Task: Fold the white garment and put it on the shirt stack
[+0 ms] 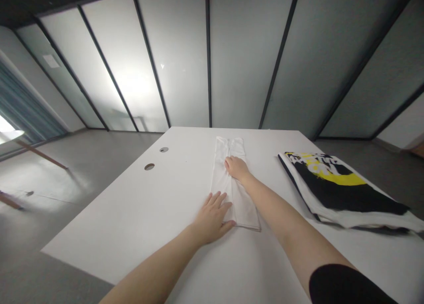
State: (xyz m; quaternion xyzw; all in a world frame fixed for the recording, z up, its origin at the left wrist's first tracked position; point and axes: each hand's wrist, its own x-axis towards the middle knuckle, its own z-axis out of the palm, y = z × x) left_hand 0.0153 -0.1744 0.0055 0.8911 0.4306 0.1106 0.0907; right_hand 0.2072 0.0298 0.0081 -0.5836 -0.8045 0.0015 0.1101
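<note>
A long, narrow folded white garment [244, 209] lies lengthwise on the white table [132, 215], its far end showing loose layers. My right hand [236, 168] rests flat on its upper part. My left hand [212, 218] lies with spread fingers against the garment's left edge, fingertips and thumb on the cloth. Neither hand grips anything. To the right, a folded black and white printed garment with yellow graphics [341, 189] lies apart from both hands. Part of it runs past the right side of the frame.
Two round cable holes [149, 166] are cut in the table's left part. The far and left table edges drop to a grey floor [79, 171]. A frosted glass wall [179, 56] with dark frames stands beyond. A black sleeve [344, 286] covers my right upper arm.
</note>
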